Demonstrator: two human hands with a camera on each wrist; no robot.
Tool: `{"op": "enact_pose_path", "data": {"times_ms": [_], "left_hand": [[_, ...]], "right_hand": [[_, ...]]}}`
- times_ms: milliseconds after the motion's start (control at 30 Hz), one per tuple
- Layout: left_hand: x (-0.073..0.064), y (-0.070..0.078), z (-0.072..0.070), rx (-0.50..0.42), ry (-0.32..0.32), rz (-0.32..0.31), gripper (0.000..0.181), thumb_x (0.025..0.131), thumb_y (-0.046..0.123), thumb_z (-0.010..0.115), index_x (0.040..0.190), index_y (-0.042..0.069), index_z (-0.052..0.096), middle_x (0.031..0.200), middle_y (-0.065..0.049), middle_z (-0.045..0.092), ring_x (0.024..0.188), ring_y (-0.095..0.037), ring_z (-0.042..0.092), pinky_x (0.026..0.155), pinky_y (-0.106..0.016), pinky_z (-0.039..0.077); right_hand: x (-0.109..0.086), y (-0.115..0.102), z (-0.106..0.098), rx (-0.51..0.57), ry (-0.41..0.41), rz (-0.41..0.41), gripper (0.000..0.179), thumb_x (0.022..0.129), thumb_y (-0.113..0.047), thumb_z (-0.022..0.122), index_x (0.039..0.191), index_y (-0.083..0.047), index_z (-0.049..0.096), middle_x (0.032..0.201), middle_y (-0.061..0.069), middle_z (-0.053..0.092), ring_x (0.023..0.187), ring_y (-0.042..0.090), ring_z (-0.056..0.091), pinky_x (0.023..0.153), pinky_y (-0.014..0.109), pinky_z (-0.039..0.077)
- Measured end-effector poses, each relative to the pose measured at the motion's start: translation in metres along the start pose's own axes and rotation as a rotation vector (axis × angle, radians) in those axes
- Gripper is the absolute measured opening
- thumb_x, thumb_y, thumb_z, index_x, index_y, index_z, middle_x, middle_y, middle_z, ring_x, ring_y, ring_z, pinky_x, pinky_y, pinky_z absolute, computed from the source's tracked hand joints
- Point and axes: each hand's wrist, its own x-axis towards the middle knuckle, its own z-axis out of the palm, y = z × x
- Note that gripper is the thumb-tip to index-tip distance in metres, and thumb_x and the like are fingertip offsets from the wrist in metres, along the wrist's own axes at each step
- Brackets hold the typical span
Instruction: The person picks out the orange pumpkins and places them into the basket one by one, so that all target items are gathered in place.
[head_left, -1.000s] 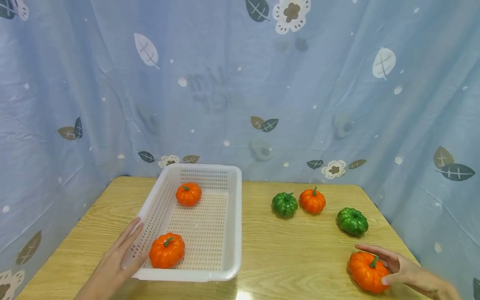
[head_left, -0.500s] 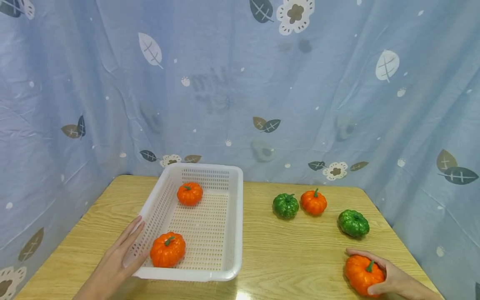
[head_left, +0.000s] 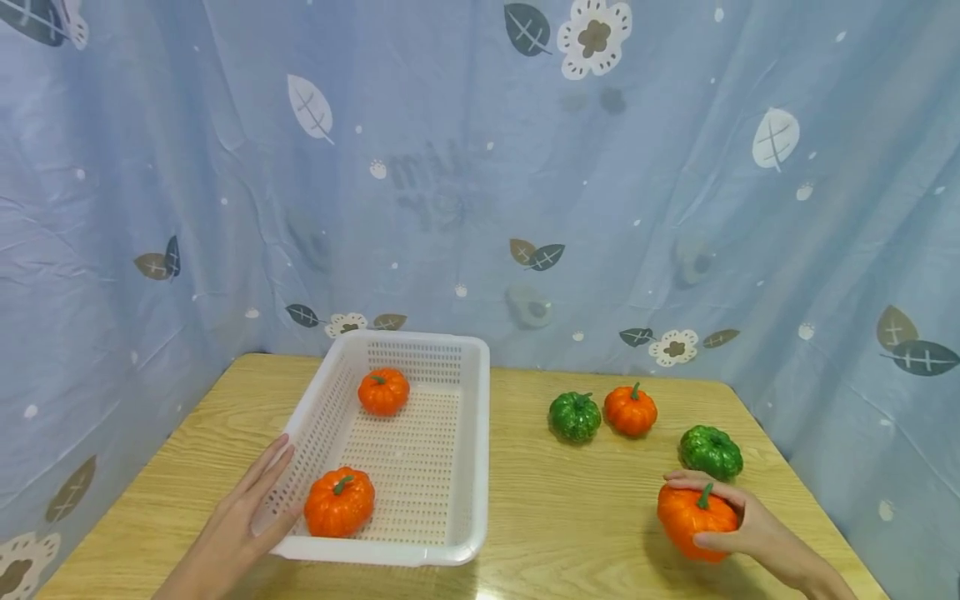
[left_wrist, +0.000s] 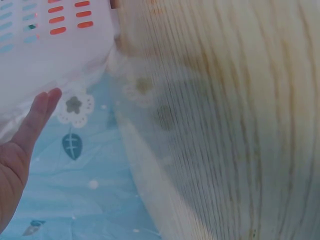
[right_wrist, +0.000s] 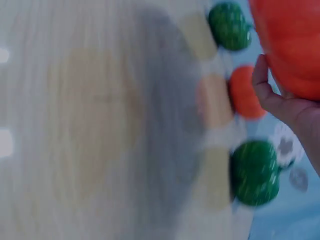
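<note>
An orange toy pumpkin (head_left: pixel 692 518) with a green stem is gripped between thumb and fingers of my right hand (head_left: pixel 757 533), lifted above the table's right side. The right wrist view shows that held pumpkin (right_wrist: pixel 295 45) at its top right. My left hand (head_left: pixel 236 521), fingers extended, rests against the left side of a white perforated basket (head_left: pixel 483 467). Inside the basket are an orange pumpkin (head_left: pixel 339 503) at the near left and another orange pumpkin (head_left: pixel 383 392) toward the back. In the left wrist view, the left hand (left_wrist: pixel 20 150) lies beside the basket's wall (left_wrist: pixel 55 60).
Right of the basket, a green pumpkin (head_left: pixel 575 417) and an orange pumpkin (head_left: pixel 631 410) stand near the back of the wooden table (head_left: pixel 555 508). Another green pumpkin (head_left: pixel 711 452) sits just behind the right hand. A blue patterned curtain (head_left: pixel 450 167) encloses the back and sides.
My right hand has closed around the orange pumpkin, raised it off the table and carried it somewhat left and away from me. The left hand stays at the basket.
</note>
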Motion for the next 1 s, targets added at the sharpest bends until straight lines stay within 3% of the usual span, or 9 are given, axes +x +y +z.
{"op": "enact_pose_path", "data": {"times_ms": [33, 133, 233, 267, 333, 600, 800, 1000], "left_hand": [[0.0, 0.0, 0.0, 0.001, 0.003, 0.002, 0.067, 0.088, 0.028, 0.068, 0.143, 0.0, 0.041, 0.155, -0.01, 0.028, 0.124, -0.044, 0.043, 0.096, -0.053, 0.039], [-0.001, 0.0, 0.001, 0.007, 0.01, 0.006, 0.067, 0.088, 0.027, 0.069, 0.143, 0.0, 0.041, 0.155, -0.009, 0.028, 0.124, -0.042, 0.044, 0.096, -0.05, 0.038], [-0.001, 0.001, 0.001, 0.001, 0.006, 0.005, 0.067, 0.088, 0.028, 0.068, 0.143, -0.001, 0.041, 0.154, -0.011, 0.028, 0.123, -0.043, 0.044, 0.095, -0.052, 0.041], [-0.001, 0.001, 0.001, -0.001, 0.003, 0.004, 0.067, 0.088, 0.028, 0.068, 0.143, -0.002, 0.041, 0.154, -0.012, 0.028, 0.122, -0.043, 0.044, 0.09, -0.06, 0.041], [-0.001, 0.002, 0.0, -0.013, -0.007, -0.002, 0.068, 0.089, 0.029, 0.068, 0.142, -0.004, 0.041, 0.154, -0.015, 0.028, 0.123, -0.045, 0.044, 0.09, -0.062, 0.041], [-0.001, 0.003, 0.0, -0.034, -0.007, 0.004, 0.067, 0.088, 0.027, 0.068, 0.141, -0.005, 0.042, 0.153, -0.016, 0.028, 0.124, -0.047, 0.042, 0.09, -0.065, 0.04], [-0.002, 0.0, 0.005, -0.009, 0.063, 0.068, 0.067, 0.084, 0.021, 0.073, 0.141, -0.001, 0.045, 0.153, -0.011, 0.032, 0.125, -0.041, 0.043, 0.092, -0.059, 0.042], [-0.003, 0.0, 0.004, 0.003, 0.057, 0.047, 0.067, 0.085, 0.023, 0.072, 0.142, 0.002, 0.044, 0.154, -0.008, 0.031, 0.128, -0.037, 0.042, 0.093, -0.056, 0.042]], "right_hand": [[0.004, -0.003, 0.003, -0.007, 0.013, -0.016, 0.052, 0.089, 0.012, 0.053, 0.139, 0.002, 0.043, 0.138, -0.011, 0.051, 0.122, -0.001, 0.046, 0.088, 0.028, 0.052], [0.017, -0.013, 0.011, 0.009, 0.016, -0.077, 0.05, 0.088, 0.014, 0.052, 0.136, -0.001, 0.048, 0.137, -0.009, 0.051, 0.122, 0.002, 0.047, 0.085, 0.033, 0.055], [0.032, -0.023, 0.016, 0.029, -0.03, -0.125, 0.051, 0.086, 0.014, 0.054, 0.135, -0.003, 0.051, 0.139, -0.004, 0.049, 0.122, 0.006, 0.049, 0.083, 0.037, 0.056], [0.037, -0.026, 0.018, 0.027, -0.045, -0.138, 0.052, 0.086, 0.014, 0.055, 0.134, -0.003, 0.051, 0.14, -0.003, 0.048, 0.122, 0.007, 0.048, 0.083, 0.038, 0.056], [0.047, -0.032, 0.021, 0.026, -0.071, -0.153, 0.051, 0.085, 0.013, 0.056, 0.133, -0.002, 0.052, 0.141, -0.001, 0.047, 0.123, 0.009, 0.049, 0.083, 0.038, 0.056], [0.084, -0.055, 0.033, 0.049, -0.192, -0.156, 0.048, 0.085, 0.01, 0.06, 0.131, -0.003, 0.053, 0.143, 0.0, 0.044, 0.12, 0.018, 0.053, 0.085, 0.041, 0.055], [0.112, -0.069, 0.046, 0.033, -0.285, -0.158, 0.047, 0.084, 0.008, 0.061, 0.129, -0.002, 0.053, 0.142, 0.003, 0.043, 0.126, 0.015, 0.046, 0.089, 0.04, 0.053], [0.139, -0.08, 0.062, -0.004, -0.338, -0.164, 0.048, 0.082, 0.001, 0.067, 0.128, -0.005, 0.056, 0.142, 0.004, 0.044, 0.129, 0.013, 0.04, 0.09, 0.042, 0.053]]}}
